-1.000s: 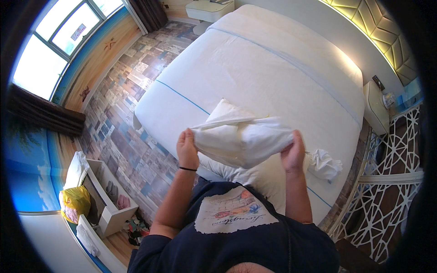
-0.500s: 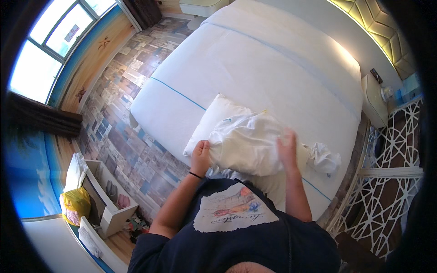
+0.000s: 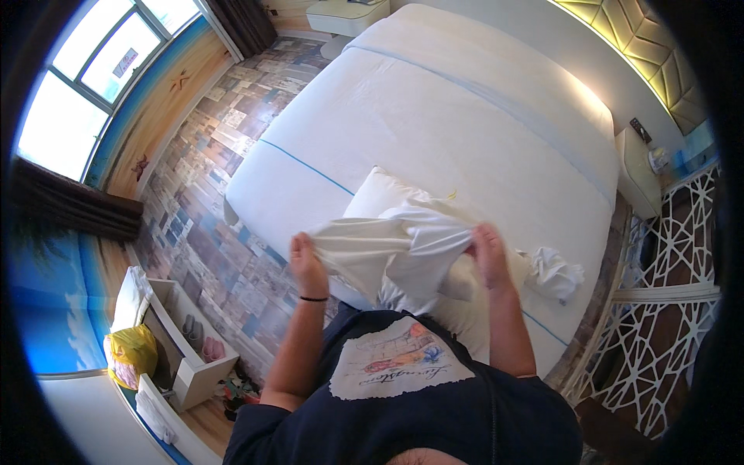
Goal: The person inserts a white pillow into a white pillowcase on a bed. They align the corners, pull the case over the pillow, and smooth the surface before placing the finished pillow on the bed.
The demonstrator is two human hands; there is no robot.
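One bed [image 3: 465, 132], white, fills most of the view; a pillow [image 3: 380, 195] lies near its foot edge. White pillowcase [image 3: 387, 248] is held up over that edge (fabric slack, bunched), left hand [image 3: 307, 262] and right hand [image 3: 490, 254] each in a closed grip on it. Crumpled white cloth [image 3: 554, 271] sits just beside the right hand. Floor shelf unit [image 3: 186, 341] holds shoes [image 3: 203, 344].

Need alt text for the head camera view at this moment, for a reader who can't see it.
A person's left hand and right hand hold a white pillowcase stretched between them above a pillow on a large white bed. A crumpled white cloth lies on the bed to the right; a white shelf unit stands lower left.
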